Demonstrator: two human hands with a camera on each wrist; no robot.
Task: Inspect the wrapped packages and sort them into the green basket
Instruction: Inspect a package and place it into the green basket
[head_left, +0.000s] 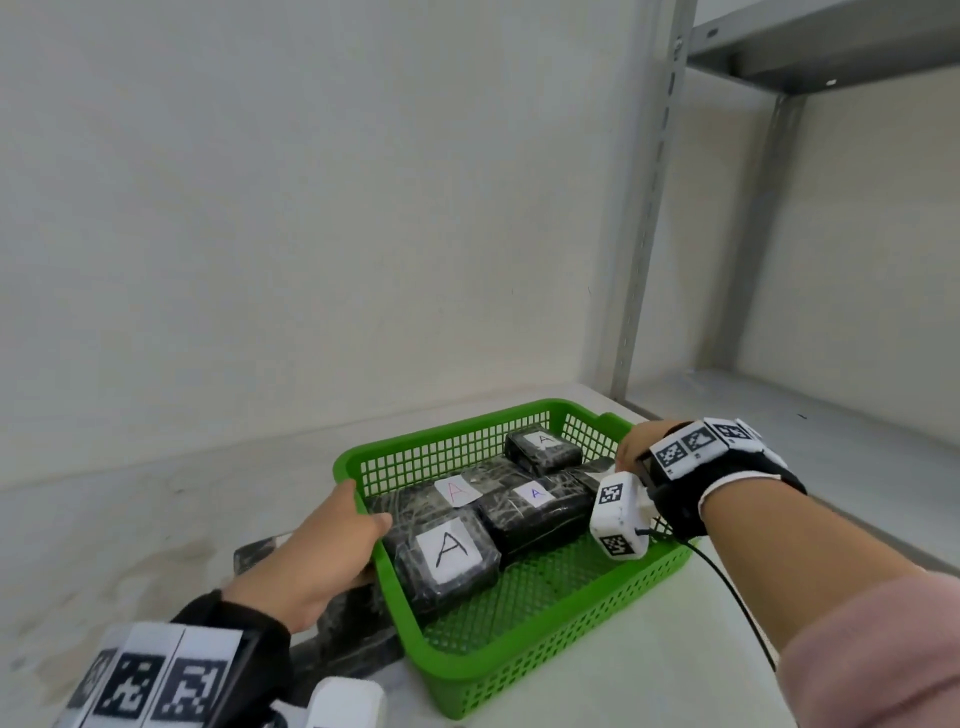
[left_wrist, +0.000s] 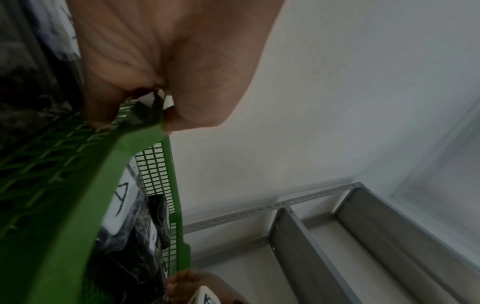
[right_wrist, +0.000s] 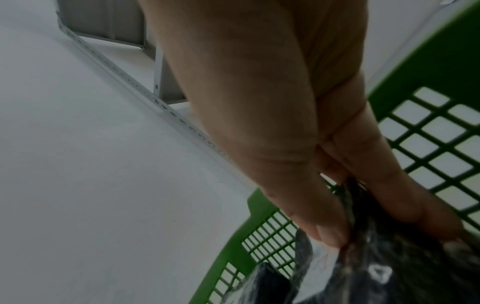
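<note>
The green basket (head_left: 545, 660) stands on the white table and holds several black wrapped packages with white "A" labels: a front one (head_left: 447, 556), a red-lettered one (head_left: 457, 491), a blue-lettered one (head_left: 535, 506) and a small one at the back (head_left: 543, 449). My left hand (head_left: 358, 530) grips the basket's left rim (left_wrist: 85, 205), thumb over the edge, fingers outside. At the far right side my right hand (head_left: 626, 457) reaches into the basket. In the right wrist view its thumb and fingers (right_wrist: 330, 236) pinch the plastic wrap of a package (right_wrist: 389, 277).
More black wrapped packages (head_left: 343, 623) lie on the table left of the basket, partly under my left forearm. A grey metal shelf unit (head_left: 660, 208) stands at the right against the white wall. Bare table surface (head_left: 649, 660) shows in front of the basket.
</note>
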